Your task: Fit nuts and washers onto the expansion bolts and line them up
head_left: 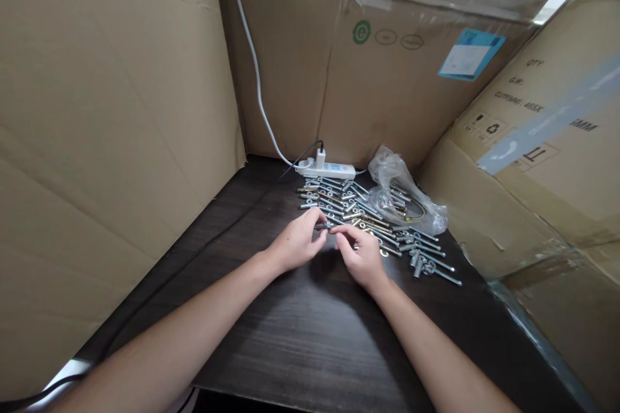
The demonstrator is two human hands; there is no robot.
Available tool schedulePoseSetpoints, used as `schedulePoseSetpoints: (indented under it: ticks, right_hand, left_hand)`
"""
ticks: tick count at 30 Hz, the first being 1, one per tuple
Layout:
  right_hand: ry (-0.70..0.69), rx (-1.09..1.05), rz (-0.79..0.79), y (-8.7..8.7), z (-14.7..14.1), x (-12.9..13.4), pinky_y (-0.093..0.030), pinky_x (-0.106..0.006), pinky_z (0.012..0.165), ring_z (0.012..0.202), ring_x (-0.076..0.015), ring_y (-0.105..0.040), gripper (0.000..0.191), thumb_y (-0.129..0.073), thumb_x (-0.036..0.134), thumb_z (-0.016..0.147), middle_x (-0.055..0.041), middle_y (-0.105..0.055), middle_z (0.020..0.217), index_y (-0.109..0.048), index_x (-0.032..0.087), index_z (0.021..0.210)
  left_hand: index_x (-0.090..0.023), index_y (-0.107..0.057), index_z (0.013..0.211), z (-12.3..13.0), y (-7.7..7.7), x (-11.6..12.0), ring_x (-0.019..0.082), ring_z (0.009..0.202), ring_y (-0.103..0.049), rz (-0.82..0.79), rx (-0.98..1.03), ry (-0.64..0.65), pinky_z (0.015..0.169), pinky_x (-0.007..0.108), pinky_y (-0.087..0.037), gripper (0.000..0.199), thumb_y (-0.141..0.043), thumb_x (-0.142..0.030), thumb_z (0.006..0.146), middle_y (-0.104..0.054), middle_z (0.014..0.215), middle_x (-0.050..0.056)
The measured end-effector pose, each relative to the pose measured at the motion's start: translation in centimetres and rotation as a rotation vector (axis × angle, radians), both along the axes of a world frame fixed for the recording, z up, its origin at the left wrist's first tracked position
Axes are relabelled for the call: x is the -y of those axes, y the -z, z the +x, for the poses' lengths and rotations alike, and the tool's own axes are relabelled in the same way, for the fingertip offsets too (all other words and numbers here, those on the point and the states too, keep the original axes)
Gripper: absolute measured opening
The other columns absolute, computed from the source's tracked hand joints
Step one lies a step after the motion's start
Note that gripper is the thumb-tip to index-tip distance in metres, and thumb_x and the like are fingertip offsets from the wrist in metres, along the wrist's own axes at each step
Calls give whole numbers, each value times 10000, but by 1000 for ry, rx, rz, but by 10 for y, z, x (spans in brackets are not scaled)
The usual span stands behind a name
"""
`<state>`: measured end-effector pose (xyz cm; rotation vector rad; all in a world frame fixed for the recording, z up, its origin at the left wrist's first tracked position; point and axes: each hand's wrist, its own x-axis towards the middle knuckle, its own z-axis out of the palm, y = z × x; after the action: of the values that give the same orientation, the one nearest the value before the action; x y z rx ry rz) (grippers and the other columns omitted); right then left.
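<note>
Between the thumb and fingers of my left hand (301, 240) is a small metal expansion bolt (326, 225), with a nut or collar showing at its right end. My right hand (361, 251) is closed in a pinch at that same end, its index fingertip touching the bolt. Part of the bolt is hidden by my left fingers. Just beyond both hands lie rows of loose bolts, sleeves, nuts and washers (320, 197), some silver and some brass-coloured. More silver bolts (433, 251) with sleeves and washers are spread to the right of my right hand.
A white power strip (334, 171) with a plugged-in charger (320, 158) sits at the back. Beside it is a crumpled clear plastic bag (402, 187). A black cable (213, 248) crosses the dark table (290, 342) on the left. Large cardboard boxes (300, 77) wall three sides.
</note>
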<state>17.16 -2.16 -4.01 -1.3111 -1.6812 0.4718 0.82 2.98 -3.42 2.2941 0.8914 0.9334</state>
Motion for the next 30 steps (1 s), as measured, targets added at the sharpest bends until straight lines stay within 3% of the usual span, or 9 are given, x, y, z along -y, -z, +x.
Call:
schedulePoseSetpoints:
  ticks: [5,10,24,30]
  right_hand:
    - [-61,-34,67,-2,-2,1,-442,-253,581,586,-130,-548,217,-486,194,828,-20,-642,734,-676,189,933]
    - [-33,-38,36,1,0,-2,-409,-242,548,550,-119,-491,252,-478,196,838,6,-580,674,-650,199,1021]
    - [4,-22,-9,2,1,-3,-406,-236,499,509,-120,-502,185,-517,280,833,1,-597,609,-657,163,864]
    - [-33,-21,29,-2,-2,1,-430,-249,539,545,-126,-535,198,-504,257,843,-21,-659,707,-685,184,875]
  left_hand:
    - [-185,-485,951,0,-1,0,171,798,-566,-19,-4,22,710,296,-468,134,-501,-187,818,-580,902,33]
    - [-186,-493,948,1,-1,3,165,784,-566,-32,17,40,709,290,-472,124,-494,-182,825,-582,896,34]
    - [-190,-465,974,0,0,1,176,803,-568,-29,-17,14,710,300,-465,128,-479,-208,847,-581,916,41]
    - [-191,-474,979,0,2,-1,179,827,-568,-30,-18,0,731,308,-467,132,-475,-197,847,-582,938,44]
